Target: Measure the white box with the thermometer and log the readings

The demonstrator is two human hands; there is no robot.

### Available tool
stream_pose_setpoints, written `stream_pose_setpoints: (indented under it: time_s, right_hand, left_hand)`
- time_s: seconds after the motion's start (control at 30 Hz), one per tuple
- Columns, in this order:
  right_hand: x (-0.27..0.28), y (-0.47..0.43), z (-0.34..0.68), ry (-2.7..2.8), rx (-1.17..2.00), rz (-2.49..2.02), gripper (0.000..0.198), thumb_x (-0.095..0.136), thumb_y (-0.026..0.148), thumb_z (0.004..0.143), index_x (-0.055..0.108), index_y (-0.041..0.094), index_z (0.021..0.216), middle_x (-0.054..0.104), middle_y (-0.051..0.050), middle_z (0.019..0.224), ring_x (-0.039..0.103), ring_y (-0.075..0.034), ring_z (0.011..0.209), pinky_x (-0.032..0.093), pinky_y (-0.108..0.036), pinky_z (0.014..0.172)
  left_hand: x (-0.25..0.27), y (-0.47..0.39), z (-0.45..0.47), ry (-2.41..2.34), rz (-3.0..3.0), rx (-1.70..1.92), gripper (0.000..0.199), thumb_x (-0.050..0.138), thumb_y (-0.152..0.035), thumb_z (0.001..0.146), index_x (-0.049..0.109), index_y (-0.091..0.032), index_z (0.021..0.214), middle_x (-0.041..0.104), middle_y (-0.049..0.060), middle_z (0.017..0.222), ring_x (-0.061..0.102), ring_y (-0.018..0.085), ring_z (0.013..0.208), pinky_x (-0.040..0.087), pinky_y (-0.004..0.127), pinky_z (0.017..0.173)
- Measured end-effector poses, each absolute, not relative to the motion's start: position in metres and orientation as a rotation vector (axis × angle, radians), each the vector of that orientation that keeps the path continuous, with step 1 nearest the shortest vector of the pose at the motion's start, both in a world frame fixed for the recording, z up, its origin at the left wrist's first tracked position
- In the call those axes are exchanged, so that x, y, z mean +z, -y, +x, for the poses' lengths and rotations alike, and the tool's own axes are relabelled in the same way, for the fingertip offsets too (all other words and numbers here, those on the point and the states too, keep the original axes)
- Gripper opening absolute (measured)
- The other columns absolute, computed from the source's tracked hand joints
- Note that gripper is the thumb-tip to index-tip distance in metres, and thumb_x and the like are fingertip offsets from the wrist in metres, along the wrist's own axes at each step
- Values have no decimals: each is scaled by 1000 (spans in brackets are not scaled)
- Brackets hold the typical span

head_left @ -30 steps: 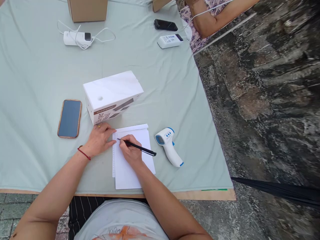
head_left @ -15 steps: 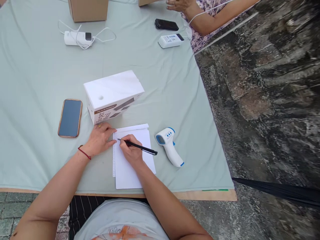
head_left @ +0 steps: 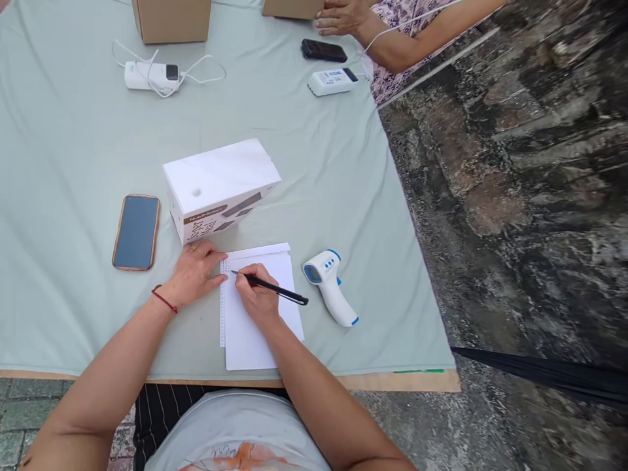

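Right hand [head_left: 259, 296]: grasping a black pen [head_left: 282, 292], fingers bent around its front part, thumb on the side toward the other hand. Pen slanted; point toward the upper left of the paper, barrel extending past the hand toward the right. Whether the point touches the paper: cannot tell.

Left hand [head_left: 196, 271]: grasping nothing visible. Palm down, thumb and index fingertip at the left edge of the paper, near the pen point. Pressure not readable.

Paper [head_left: 250, 340]: lies flat on the cloth [head_left: 98, 144], near the table's front edge, partly under the right hand. Another layer shows along its top and left sides, with small rows of marks at left, too fine to read.

Handling, judged by look: pen light, stiff, smooth, perhaps a little slippery on the barrel; best held just behind the point, as here. Paper light and limp, easily creased or shifted; best steadied with flat fingertips near an edge, or lifted by a free corner.

Outward: white box [head_left: 223, 176] just beyond the left hand, probably stiff card. White-and-blue handheld thermometer [head_left: 331, 288] on its side, right of the paper. Phone [head_left: 136, 232] in a brown-edged case, left of the white box.

Far side: white device [head_left: 142, 75] with a looped cable, cardboard box [head_left: 171, 23], black device [head_left: 324, 50] beside a second white device [head_left: 332, 82]. Another person's hand [head_left: 341, 16] is by a cardboard piece [head_left: 292, 8].
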State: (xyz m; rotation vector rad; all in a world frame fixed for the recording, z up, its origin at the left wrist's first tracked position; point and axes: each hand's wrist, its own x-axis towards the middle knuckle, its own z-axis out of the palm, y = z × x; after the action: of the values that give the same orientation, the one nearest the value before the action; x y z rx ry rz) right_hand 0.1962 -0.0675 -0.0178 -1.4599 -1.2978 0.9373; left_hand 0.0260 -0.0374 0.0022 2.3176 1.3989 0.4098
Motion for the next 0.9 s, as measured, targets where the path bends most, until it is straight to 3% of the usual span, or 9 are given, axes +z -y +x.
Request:
stream_pose_setpoints:
  time_s: [0.47,0.57,0.7,0.9]
  right_hand:
    - [-23,69,199,1298,889,-1410,8,56,25,76,54,22,68,51,6,59,45,-11,54,39,-26,53]
    - [-19,68,207,1329,752,-1368,8,55,27,84,61,22,82,61,2,72,53,-13,62,45,-27,58]
    - [-17,60,236,1682,494,-1238,21,49,23,94,64,23,108,66,-5,95,62,-19,89,51,-33,78]
    - [-23,33,281,2289,192,-1226,44,36,8,94,64,25,124,65,-11,106,60,-24,96,51,-40,82]
  left_hand:
    - [0,37,26,-1400,2328,421,34,70,-33,84,66,-18,114,62,10,106,60,26,100,46,43,89]
    - [3,36,23,-1358,2325,397,45,76,-38,78,64,-19,117,61,10,111,59,27,103,45,45,91]
    - [5,32,18,-1294,2334,335,65,86,-41,67,62,-20,123,58,13,125,57,32,113,46,47,92]
    - [0,26,15,-1327,2303,378,64,87,-41,64,65,-23,121,59,11,126,56,34,117,44,51,97]
